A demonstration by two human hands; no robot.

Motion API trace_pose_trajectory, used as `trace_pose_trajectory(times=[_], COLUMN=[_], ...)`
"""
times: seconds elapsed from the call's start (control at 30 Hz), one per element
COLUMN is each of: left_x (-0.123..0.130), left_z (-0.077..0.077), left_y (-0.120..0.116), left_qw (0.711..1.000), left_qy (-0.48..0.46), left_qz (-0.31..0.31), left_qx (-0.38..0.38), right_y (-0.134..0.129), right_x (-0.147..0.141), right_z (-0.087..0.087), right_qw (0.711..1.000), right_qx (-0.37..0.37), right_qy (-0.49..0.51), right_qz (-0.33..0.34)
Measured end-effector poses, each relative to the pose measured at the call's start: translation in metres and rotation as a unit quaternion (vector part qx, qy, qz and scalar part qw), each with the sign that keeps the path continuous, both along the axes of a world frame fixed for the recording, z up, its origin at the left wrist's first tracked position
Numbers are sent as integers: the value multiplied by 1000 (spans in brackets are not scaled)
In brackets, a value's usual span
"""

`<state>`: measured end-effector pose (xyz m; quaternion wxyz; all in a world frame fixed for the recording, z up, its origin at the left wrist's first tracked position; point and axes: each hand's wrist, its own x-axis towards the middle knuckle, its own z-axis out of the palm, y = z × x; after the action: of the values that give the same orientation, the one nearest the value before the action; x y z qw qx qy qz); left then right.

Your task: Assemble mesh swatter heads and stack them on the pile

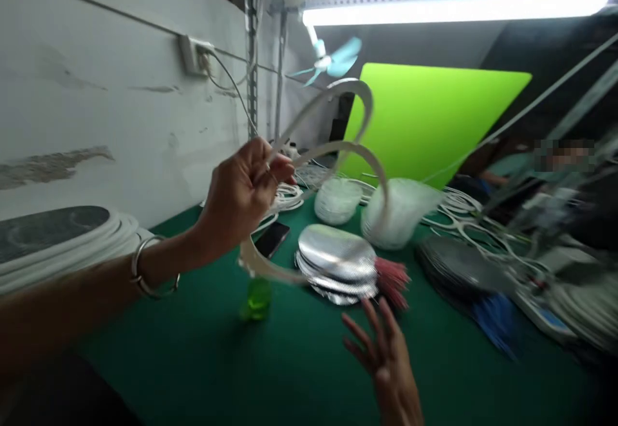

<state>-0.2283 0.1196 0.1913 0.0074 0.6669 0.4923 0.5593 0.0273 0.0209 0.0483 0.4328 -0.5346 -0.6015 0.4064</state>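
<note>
1. The looped strip point(333, 107) looks like smooth, pale, faintly glossy plastic.
2. The stacked discs point(337, 252) are bright silver foil, finely dimpled.
3. The bangle point(154, 276) is polished metal.
4. The clear bags point(400, 213) are thin, crinkled, translucent plastic.
5. The table cover point(309, 368) is matt green cloth.
6. The phone point(271, 239) has a glossy black face.
7. The wall point(120, 111) is rough white paint, flaking in patches.

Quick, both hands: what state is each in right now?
Left hand: closed, holding a looped white strip.
Right hand: open, fingers spread, holding nothing.
</note>
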Motion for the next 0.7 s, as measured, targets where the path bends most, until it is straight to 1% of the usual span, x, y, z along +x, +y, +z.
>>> trace_pose_trajectory(times=[0.03,0.07,0.1,0.17,0.2,0.23,0.27,0.3,0.33,0.37,0.4,0.43,0.47,0.5,0.53,0.57,0.6,0.63,0.67,0.7], left_x=[25,46,64,88,96,101,103,103,101,98,93,88,83,78,75,72,69,68,67,68], left_z=[-4,-13,-26,-63,-85,-107,-130,-151,-169,-185,-197,-205,-208,-208,-205,-199,-192,-185,-179,-174], left_y=[-20,-37,-51,-72,-80,-86,-92,-97,-102,-107,-111,-115,-118,-120,-122,-124,-126,-129,-133,-137], left_qw=[996,981,957,887,851,820,798,786,780,778,779,782,789,798,809,816,815,806,798,798], left_qy=[-47,-94,-140,-216,-243,-260,-268,-268,-257,-237,-209,-174,-128,-68,7,92,176,248,300,329], left_qz=[-63,-122,-174,-250,-272,-281,-276,-257,-227,-197,-170,-148,-128,-104,-71,-25,26,78,124,160], left_qx=[-52,-119,-187,-321,-378,-425,-463,-495,-524,-548,-567,-580,-588,-589,-584,-570,-552,-531,-508,-479], right_y=[-5,-12,-20,-40,-49,-57,-64,-68,-71,-72,-73,-73,-72,-72,-72,-73,-75,-78,-83,-89], right_x=[1,4,10,30,46,65,86,110,133,155,175,190,201,208,212,212,211,210,208,207], right_z=[10,19,28,38,38,34,26,15,2,-13,-27,-39,-49,-56,-60,-61,-60,-59,-59,-61], right_qw=[998,994,989,974,968,964,962,961,959,957,955,953,949,944,936,926,916,906,896,887], right_qx=[1,-15,-34,-82,-103,-120,-135,-153,-173,-198,-222,-239,-253,-263,-269,-273,-274,-271,-257,-228], right_qy=[47,68,82,90,90,90,86,77,64,48,28,-3,-43,-91,-140,-188,-230,-269,-308,-349], right_qz=[-37,-79,-122,-190,-209,-219,-221,-217,-213,-205,-195,-187,-181,-179,-178,-178,-179,-183,-191,-199])
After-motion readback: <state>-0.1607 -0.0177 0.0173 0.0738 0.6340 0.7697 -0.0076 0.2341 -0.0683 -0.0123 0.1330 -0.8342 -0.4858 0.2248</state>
